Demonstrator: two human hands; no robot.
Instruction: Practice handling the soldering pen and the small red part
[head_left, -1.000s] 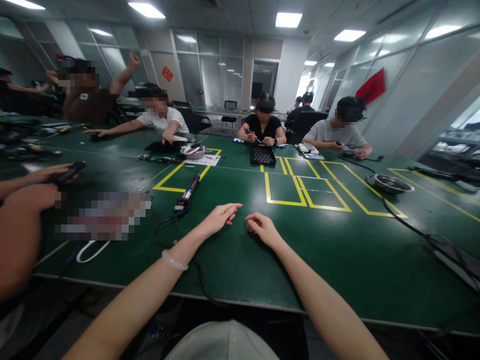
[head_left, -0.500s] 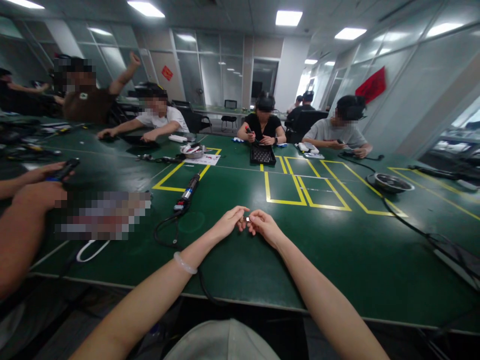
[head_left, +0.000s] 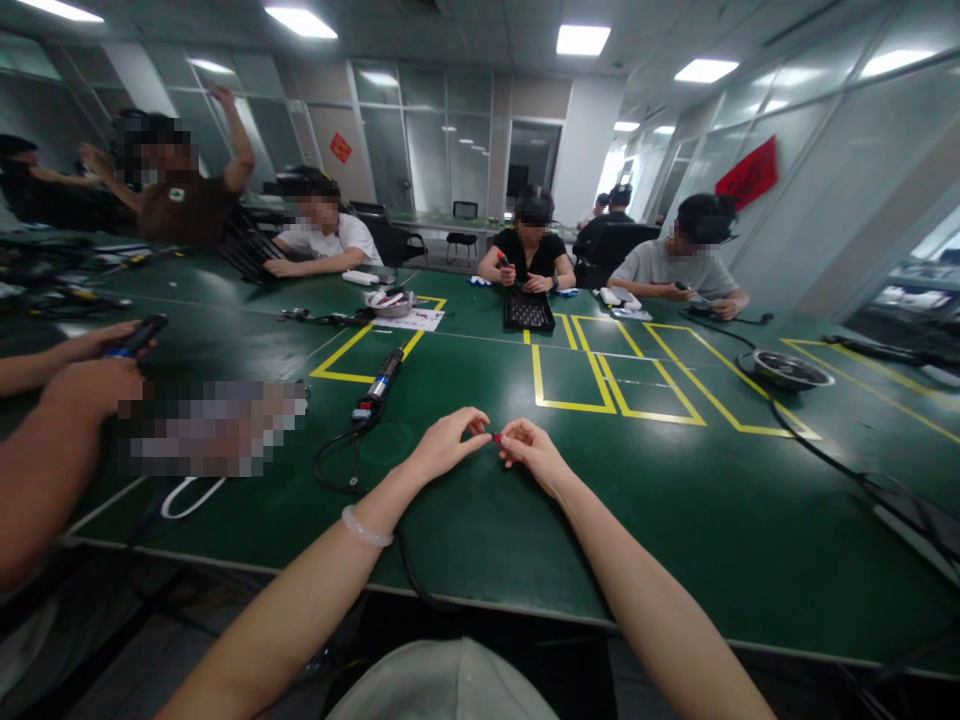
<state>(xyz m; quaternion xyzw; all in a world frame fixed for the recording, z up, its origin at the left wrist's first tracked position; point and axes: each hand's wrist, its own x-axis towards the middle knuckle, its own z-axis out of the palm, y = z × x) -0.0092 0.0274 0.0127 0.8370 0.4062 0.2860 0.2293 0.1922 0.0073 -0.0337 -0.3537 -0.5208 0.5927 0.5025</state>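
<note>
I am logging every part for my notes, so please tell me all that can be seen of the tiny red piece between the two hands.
The tiny red piece shows only as a bright red speck, too small to tell its shape or material. It is pinched between the fingertips of the left hand and the right hand, which meet over the green table. Nothing else touches it.

small part [head_left: 496,437]: between left hand [head_left: 442,450] and right hand [head_left: 529,455]
power screwdriver [head_left: 382,380]: on tabletop [head_left: 480,530], left of them
tray [head_left: 528,311]: behind them
bowl [head_left: 792,370]: far right
</note>
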